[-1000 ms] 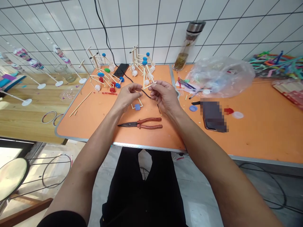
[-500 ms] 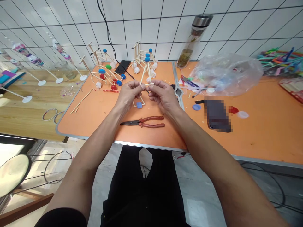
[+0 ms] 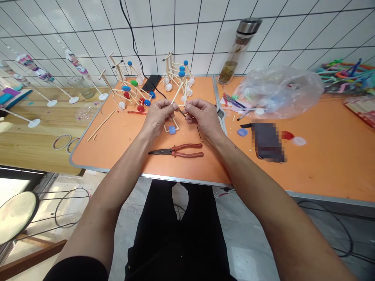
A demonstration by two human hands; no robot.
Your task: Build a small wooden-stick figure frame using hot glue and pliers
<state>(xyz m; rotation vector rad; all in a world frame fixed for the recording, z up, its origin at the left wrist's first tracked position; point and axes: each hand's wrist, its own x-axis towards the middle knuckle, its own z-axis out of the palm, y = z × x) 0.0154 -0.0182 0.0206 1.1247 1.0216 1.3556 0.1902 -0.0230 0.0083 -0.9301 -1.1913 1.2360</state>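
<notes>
Above the middle of the orange table, both hands pinch a small triangular frame of thin wooden sticks (image 3: 177,93). My left hand (image 3: 158,117) grips its left stick near the lower corner, fingers closed. My right hand (image 3: 202,115) pinches the lower right corner, its fingers closed too. A short crosspiece bridges the gap between the fingertips, and a thin dark strip hangs under it. Below the hands lies a light stick piece with a blue square block (image 3: 172,130). Red-handled pliers (image 3: 175,150) lie nearer the table edge.
Stick models with coloured balls (image 3: 129,89) stand behind on the left, beside a black phone (image 3: 151,83). A glass bottle (image 3: 236,54) leans by the tiled wall. To the right are a clear plastic bag (image 3: 281,91) and a blurred dark object (image 3: 268,140).
The frame has tilted slightly between my fingers, and its crosspiece is less exposed. A thin dark strip now shows on the table beside my right hand.
</notes>
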